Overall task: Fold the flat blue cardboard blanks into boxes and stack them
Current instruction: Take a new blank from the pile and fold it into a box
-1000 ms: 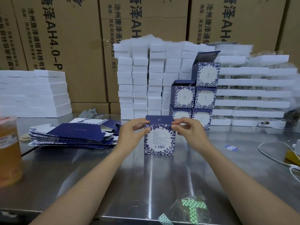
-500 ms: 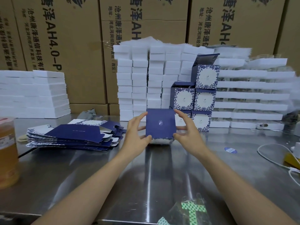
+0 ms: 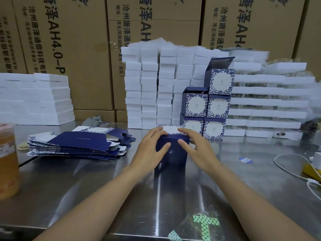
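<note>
**Both hands clasp a blue box on the steel table**

The blue box (image 3: 173,152) stands at the middle of the table (image 3: 86,185). The left hand (image 3: 151,146) and right hand (image 3: 194,146) each grip it, fingers laid over the top and thumbs pressed on the dark near face. The hands hide most of its top, and only a strip of white, flower-edged panel shows behind the fingers. Whether the flaps are tucked in cannot be told.

The flat blanks (image 3: 78,145) lie in a loose pile to the left, well apart from the box. The folded boxes (image 3: 206,105) are stacked three high just behind it, the top one with its lid flap raised. Their far sides are hidden.

A jar (image 3: 7,160) of amber liquid is cut off at the left edge, and a white cable (image 3: 291,169) runs off to the right. A green-printed wrapper (image 3: 205,221) at the near edge is blurred.

The table is bare reflective metal with a small blue sticker (image 3: 245,160) on it. White foam slabs (image 3: 156,87) are piled along its back, in front of a wall of brown cartons (image 3: 78,49) printed with black lettering.
</note>
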Motion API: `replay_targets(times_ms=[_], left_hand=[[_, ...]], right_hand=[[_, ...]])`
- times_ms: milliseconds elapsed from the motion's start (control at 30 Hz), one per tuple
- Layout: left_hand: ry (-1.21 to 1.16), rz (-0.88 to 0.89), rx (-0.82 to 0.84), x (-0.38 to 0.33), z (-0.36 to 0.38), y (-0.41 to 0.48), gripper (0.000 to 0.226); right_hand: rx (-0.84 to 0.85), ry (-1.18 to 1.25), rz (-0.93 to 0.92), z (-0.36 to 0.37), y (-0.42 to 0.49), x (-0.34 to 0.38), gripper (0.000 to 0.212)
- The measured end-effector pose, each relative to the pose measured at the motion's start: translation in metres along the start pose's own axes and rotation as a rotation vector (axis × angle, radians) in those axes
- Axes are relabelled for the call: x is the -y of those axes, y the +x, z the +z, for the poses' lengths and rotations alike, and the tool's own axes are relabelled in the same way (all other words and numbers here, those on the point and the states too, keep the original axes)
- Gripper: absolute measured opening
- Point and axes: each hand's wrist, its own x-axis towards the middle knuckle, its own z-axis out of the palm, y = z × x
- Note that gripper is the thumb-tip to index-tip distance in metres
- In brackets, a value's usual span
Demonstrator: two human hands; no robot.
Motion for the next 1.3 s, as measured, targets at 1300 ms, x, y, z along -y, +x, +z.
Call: replay_targets(times_ms=[1300], left_hand=[[-0.248, -0.116, 0.016, 0.008, -0.017, 0.006, 0.011]], right_hand=[[0.014, 0.216, 0.078, -0.001, -0.001, 0.006, 0.019]])
